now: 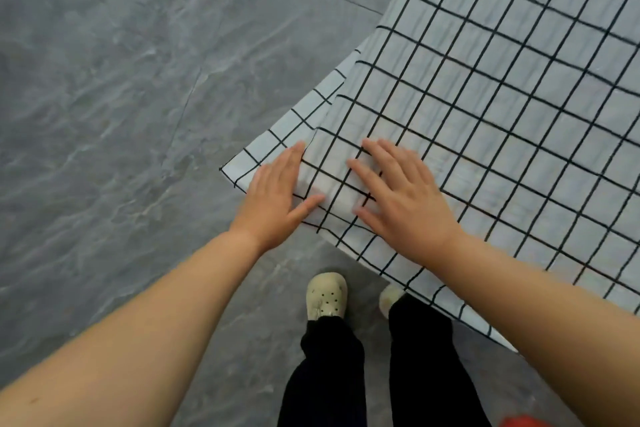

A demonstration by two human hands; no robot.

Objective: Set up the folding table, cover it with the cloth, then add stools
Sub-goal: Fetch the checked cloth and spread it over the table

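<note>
Cloth: a white tablecloth [502,107] with a black grid lay spread over the table, filling the upper right; its near corner hung past the edge in a fold.
Left hand: the left hand [273,198] lay flat on that corner, fingers straight and together, thumb spread, gripping nothing.
Right hand: the right hand [398,198] pressed flat just beside it, fingers splayed, clamped on nothing.
Floor: grey marbled tiles [121,97].
Feet: cream clogs [326,296] and black trousers [346,374] showed below.
</note>
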